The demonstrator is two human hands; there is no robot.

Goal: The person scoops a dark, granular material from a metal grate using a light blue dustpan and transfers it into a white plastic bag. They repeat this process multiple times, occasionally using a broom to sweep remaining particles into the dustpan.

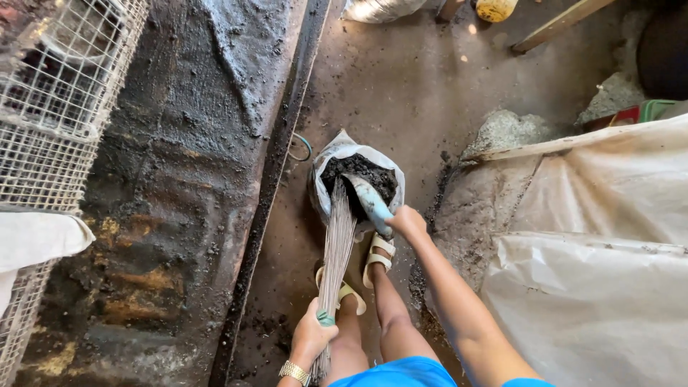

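2 hands at a sack of dark powder on the floor.

The left hand (pixel 312 335) is closed around a bundle of thin sticks (pixel 337 244) whose far ends reach into the open sack (pixel 356 179). The right hand (pixel 405 221) has its fingers wrapped on the handle of a scoop (pixel 368 198) dug into the dark powder (pixel 362 172). The sack stands just ahead of the sandals (pixel 378 256), beside a long dark board (pixel 186 165).
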